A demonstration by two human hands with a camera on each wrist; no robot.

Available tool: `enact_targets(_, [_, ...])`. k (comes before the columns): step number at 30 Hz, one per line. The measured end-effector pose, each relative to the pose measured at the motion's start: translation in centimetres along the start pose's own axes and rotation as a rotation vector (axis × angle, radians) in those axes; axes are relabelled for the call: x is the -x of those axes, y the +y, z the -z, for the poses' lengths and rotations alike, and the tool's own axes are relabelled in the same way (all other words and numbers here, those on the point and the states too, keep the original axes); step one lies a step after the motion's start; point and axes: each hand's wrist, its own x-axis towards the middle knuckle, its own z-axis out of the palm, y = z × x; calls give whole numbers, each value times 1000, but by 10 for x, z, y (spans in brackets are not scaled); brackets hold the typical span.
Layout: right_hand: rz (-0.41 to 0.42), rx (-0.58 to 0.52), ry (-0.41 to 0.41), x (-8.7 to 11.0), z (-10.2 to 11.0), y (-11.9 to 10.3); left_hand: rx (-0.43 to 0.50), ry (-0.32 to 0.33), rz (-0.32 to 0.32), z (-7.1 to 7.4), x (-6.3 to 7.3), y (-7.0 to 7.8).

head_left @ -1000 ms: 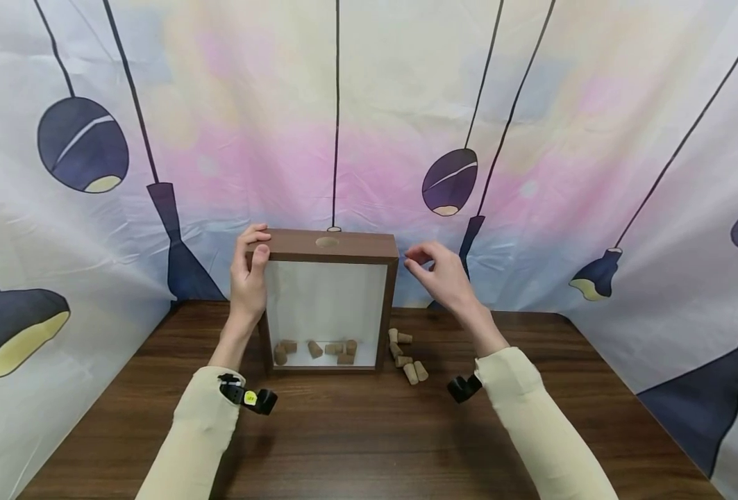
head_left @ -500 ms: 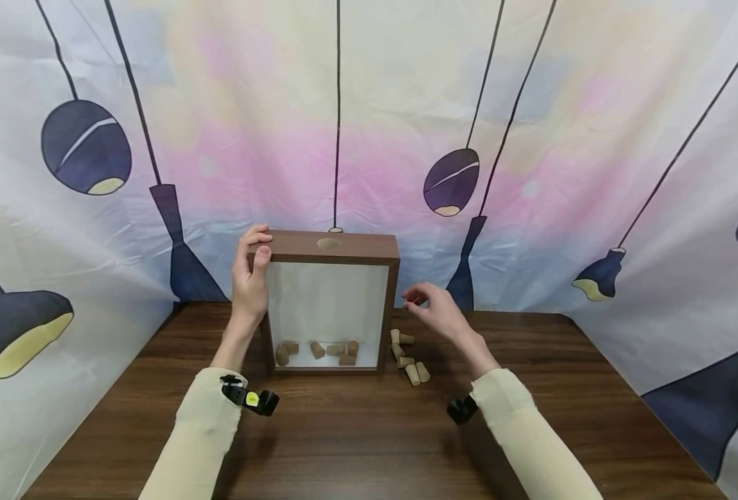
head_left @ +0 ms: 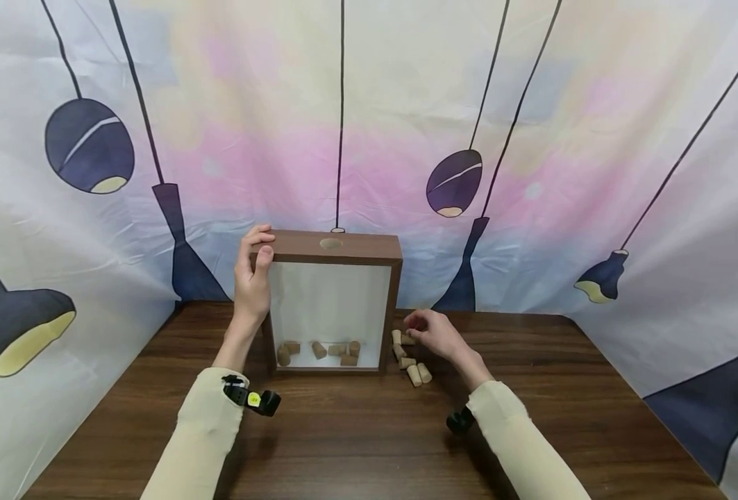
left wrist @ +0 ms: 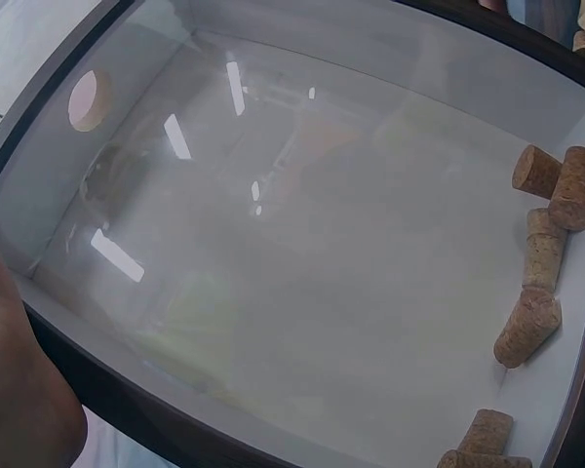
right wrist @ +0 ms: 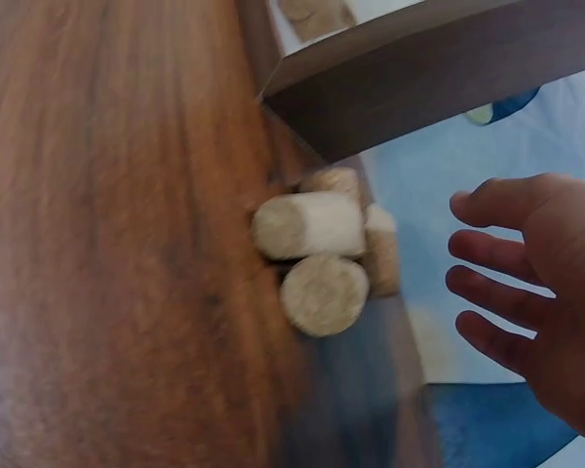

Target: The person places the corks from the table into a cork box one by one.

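While corks [head_left: 407, 362] lie on the apparently wooden table [head_left: 344, 437], cloth [head_left: 393, 139] hangs behind.

My left hand [head_left: 253, 288] stood upright, thumb [head_left: 263, 261] apart from its fingers [head_left: 256, 235]; my right hand [head_left: 439, 335] hung lower, fingers loosely bent.

Box [head_left: 330, 298] on the table [head_left: 344, 437] before me, corks [head_left: 337, 349] inside at the bottom, loose corks [head_left: 414, 376] to its right, my left hand [head_left: 253, 281] on its top left corner, my right hand [head_left: 439, 335] near those, cloth [head_left: 381, 104] behind (both sides too)
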Motion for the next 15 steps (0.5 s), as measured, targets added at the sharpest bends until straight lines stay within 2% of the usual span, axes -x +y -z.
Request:
enact_targets(10, [3,-6,-52,1,-15,15,-14,-1,0,1,-2,0])
enact_targets(15, [-29,18,-40,-1,-20,18,-19,2,0,1,-1,0])
